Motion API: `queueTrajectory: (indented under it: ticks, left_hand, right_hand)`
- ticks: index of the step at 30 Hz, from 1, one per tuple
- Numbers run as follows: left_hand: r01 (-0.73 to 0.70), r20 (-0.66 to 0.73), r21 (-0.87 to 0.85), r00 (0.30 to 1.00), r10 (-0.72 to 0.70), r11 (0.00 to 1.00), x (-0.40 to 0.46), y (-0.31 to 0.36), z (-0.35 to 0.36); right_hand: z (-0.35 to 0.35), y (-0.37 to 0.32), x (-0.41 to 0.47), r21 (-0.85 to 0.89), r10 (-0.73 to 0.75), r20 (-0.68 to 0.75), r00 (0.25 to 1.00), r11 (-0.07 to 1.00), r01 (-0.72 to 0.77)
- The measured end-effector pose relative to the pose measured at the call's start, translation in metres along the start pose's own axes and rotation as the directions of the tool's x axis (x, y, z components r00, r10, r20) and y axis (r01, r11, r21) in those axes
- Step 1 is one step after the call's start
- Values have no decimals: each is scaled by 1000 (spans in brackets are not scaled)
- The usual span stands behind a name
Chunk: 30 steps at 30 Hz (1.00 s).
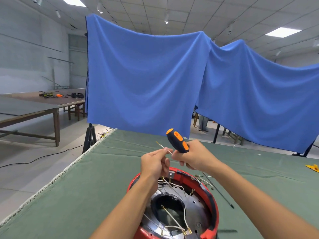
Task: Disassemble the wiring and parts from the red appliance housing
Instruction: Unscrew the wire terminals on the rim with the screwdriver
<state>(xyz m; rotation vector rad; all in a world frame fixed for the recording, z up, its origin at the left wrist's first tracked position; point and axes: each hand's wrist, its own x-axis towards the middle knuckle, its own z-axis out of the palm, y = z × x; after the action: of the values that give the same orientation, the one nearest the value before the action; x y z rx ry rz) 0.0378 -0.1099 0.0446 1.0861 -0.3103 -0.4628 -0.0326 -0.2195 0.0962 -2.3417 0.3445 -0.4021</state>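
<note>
The round red appliance housing (213, 202) lies open side up on the green table cloth (96, 183), near me at the bottom centre. Inside it I see a shiny metal plate (196, 206) and several white wires (174, 219) with brass terminals. Above the housing's far rim, my left hand (154, 163) pinches a thin white wire with a brass tip (161, 146) that points up and left. My right hand (195, 156) grips a screwdriver by its black and orange handle (177, 142), handle end upward; its shaft is hidden behind my hands.
A thin dark rod (219, 190) and some loose wires lie on the cloth right of the housing. A yellow object (313, 168) sits at the right edge. Blue cloth (155, 80) hangs behind the table. Wooden tables (43, 104) stand at left.
</note>
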Motion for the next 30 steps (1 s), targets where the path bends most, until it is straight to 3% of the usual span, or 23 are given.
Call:
queueTrajectory:
  ticks: [4,6,7,8,9,10,15,19,22,30]
  left_hand:
    - [-13,-15,44,1000,14,999,1,-2,0]
    - [-93,-53,239,993,109,966,2,-5,-1]
    - [-145,-76,455,977,200,879,2,-8,-3]
    - [-169,-70,679,954,293,715,1,-12,-5]
    - [-167,-42,832,932,360,530,0,-15,-6]
    - [-162,-14,898,919,393,409,0,-16,-7]
    - [-233,97,949,856,507,212,6,-17,-7]
    - [-90,73,995,935,348,32,8,-24,-11]
    - [-44,45,999,970,237,-9,9,-25,-14]
    - [-91,79,995,967,243,37,17,-25,-18]
  right_hand:
    - [-2,7,1,-181,-24,-47,999,983,15]
    - [-13,18,2,-205,19,-121,992,978,-44]
    - [-20,24,2,-212,64,-148,987,973,-95]
    - [-28,34,2,-220,118,-167,979,963,-154]
    - [-35,45,1,-234,174,-184,968,948,-214]
    - [-40,57,-1,-262,226,-202,953,925,-275]
    - [-37,122,-9,-417,385,-273,882,778,-469]
    - [-21,155,-7,-475,399,-317,860,719,-508]
    - [-12,169,-2,-508,379,-320,868,705,-495]
    - [-16,175,-4,-482,337,-295,894,755,-443]
